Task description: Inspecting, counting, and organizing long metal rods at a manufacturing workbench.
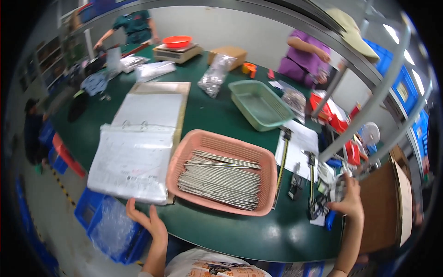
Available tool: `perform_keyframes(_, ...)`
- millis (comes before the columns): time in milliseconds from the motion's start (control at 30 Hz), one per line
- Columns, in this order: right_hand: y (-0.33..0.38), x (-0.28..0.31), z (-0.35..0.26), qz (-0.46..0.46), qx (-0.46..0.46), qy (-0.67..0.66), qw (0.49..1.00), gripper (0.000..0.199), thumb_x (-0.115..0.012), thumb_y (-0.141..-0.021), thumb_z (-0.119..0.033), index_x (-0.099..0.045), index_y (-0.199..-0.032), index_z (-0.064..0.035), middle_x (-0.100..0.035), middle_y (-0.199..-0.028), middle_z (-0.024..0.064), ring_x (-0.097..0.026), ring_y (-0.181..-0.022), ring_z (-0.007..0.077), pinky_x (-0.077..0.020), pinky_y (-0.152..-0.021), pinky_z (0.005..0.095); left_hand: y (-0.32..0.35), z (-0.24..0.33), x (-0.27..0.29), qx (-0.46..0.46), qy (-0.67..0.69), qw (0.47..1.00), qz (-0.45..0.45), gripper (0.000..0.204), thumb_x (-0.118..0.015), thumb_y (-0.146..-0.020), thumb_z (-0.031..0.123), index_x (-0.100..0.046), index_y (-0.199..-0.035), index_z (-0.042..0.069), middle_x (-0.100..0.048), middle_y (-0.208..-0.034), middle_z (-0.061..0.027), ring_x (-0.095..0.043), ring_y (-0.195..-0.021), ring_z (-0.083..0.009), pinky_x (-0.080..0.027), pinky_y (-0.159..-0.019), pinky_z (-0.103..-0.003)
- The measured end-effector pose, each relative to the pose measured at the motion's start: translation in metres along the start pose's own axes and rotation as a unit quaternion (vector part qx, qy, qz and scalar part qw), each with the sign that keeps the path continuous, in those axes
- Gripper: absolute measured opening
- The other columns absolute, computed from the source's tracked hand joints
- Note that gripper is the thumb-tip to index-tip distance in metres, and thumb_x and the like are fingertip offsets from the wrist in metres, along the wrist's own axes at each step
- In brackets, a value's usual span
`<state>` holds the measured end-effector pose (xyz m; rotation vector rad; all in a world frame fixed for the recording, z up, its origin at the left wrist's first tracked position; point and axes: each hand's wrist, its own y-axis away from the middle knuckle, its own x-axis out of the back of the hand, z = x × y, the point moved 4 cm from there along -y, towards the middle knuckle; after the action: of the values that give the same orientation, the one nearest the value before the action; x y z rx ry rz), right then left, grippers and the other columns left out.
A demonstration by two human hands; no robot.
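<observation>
A green worktop [207, 233] stood in a workroom — pink basket [217, 140] of metal rods [219, 182] near its front edge.
The left hand [154, 225], fingers spread and empty, was beside the binder [134, 154]; the right hand [351, 203] had bent fingers near a caliper [312, 171] — any hold couldn't be told. A cardboard box [376, 207] stood rightward.

Your left hand [150, 224], at lower left, is loosely spread, its fingers pointing up and leftward, the thumb held apart. Your left forearm [156, 258] rises from the lower edge. Your right hand [351, 201], at right, is curved, fingers upward, thumb leftward; its grip cannot be judged. Your bare right forearm [349, 244] slants up beneath it.
</observation>
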<state>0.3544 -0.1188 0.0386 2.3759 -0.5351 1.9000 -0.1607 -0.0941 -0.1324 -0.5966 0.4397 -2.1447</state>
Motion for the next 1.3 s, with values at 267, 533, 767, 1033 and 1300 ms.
perform_keyframes(267, 0.1, -0.088, -0.098, -0.076, -0.062, 0.093, 0.991, 0.11, -0.077, -0.039, -0.053, -0.035, -0.13, -0.0077, -0.037, -0.12, 0.024, -0.039, -0.109, 0.039, -0.0374, -0.085, 0.0479, -0.027, 0.083, -0.024, -0.203, 0.244, 0.928, -0.195, 0.037, -0.046, -0.081, 0.014, -0.04, -0.113, -0.003, -0.033, -0.123, -0.0184, -0.033, -0.116, -0.0289, -0.022, -0.1, -0.041)
perform_keyframes(533, 0.131, -0.081, -0.08, 0.086, -0.247, -0.058, 0.963, 0.063, -0.051, -0.081, -0.045, -0.04, -0.124, 0.0003, -0.042, -0.122, 0.0231, -0.047, -0.106, 0.0368, -0.0422, -0.084, 0.042, 0.003, 0.178, -0.073, -0.362, 0.357, 0.714, -0.482, 0.016, -0.052, -0.064, -0.001, -0.055, -0.08, 0.0, -0.056, -0.076, -0.0127, -0.057, -0.069, -0.0272, -0.046, -0.063, -0.035)
perform_keyframes(767, 0.169, -0.081, -0.071, 0.173, -0.157, -0.178, 0.956, 0.035, -0.066, -0.068, -0.016, -0.058, -0.1, -0.0047, -0.051, -0.111, 0.0152, -0.049, -0.102, 0.0318, -0.0416, -0.084, 0.0377, 0.061, 0.198, -0.084, -0.394, 0.302, 0.589, -0.637, 0.013, -0.059, -0.064, 0.0, -0.06, -0.076, 0.003, -0.06, -0.074, -0.0083, -0.058, -0.064, -0.0227, -0.045, -0.056, -0.03)
perform_keyframes(1033, 0.16, -0.09, -0.084, 0.1, -0.14, -0.103, 0.98, 0.054, -0.071, -0.057, -0.029, -0.057, -0.102, -0.0038, -0.042, -0.121, 0.0197, -0.04, -0.113, 0.0349, -0.0346, -0.09, 0.0434, 0.049, 0.243, -0.101, -0.333, 0.298, 0.64, -0.626, 0.009, -0.058, -0.068, -0.002, -0.061, -0.075, 0.0, -0.048, -0.052, -0.005, -0.039, -0.036, -0.0107, -0.026, -0.035, -0.024)
perform_keyframes(1300, 0.143, -0.097, -0.086, 0.103, -0.133, -0.149, 0.974, 0.044, -0.068, -0.06, -0.025, -0.058, -0.098, -0.0038, -0.045, -0.117, 0.0214, -0.043, -0.109, 0.0364, -0.0366, -0.089, 0.0425, -0.029, 0.227, -0.107, -0.309, 0.304, 0.756, -0.49, 0.009, -0.053, -0.075, 0.003, -0.059, -0.078, -0.003, -0.051, -0.062, -0.0064, -0.043, -0.051, -0.0109, -0.03, -0.045, -0.021)
